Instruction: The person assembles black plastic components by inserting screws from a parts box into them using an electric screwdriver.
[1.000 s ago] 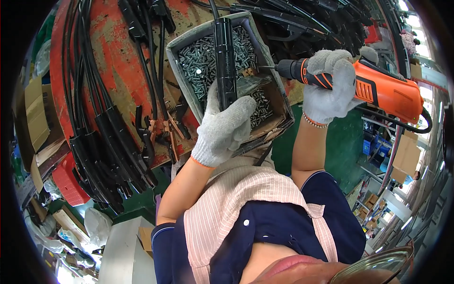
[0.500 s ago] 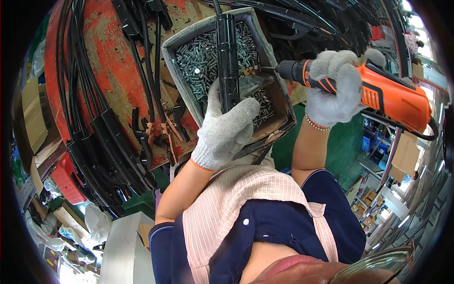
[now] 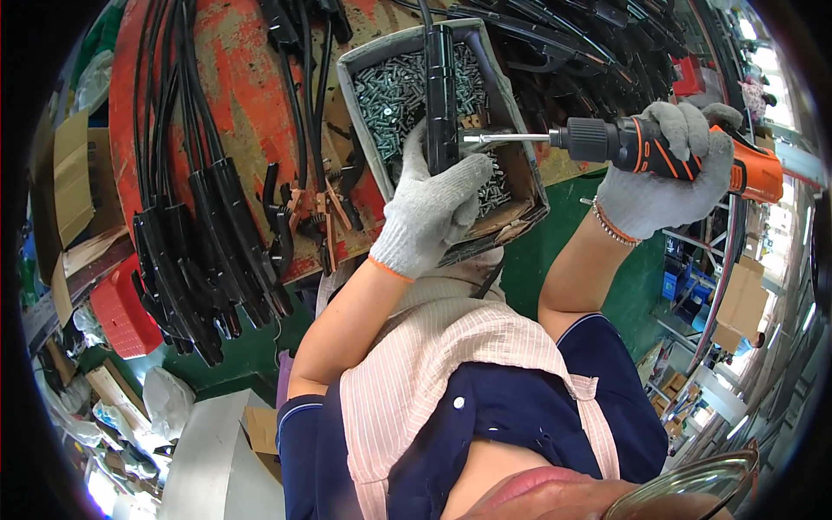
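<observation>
In my gloved left hand is a black ribbed handle, held upright in the picture over a box of loose screws. A cable runs from the handle's far end. My gloved right hand grips an orange and black electric screwdriver, its fingers wrapped round the body. The long metal bit points left, its tip close beside the handle's near part. Something small and pale sits at that tip; whether it is a screw, I cannot tell. Whether the tip touches the handle is also unclear.
Black cables with handles hang over the left side of the worn red table. Copper-coloured clamps lie left of the box. More black parts are piled at the far right. A red plastic basket stands at left.
The screwdriver has moved right and slightly down, and its bit now shows at full length beside the handle. The table, box and left hand appear shifted slightly right in the picture.
</observation>
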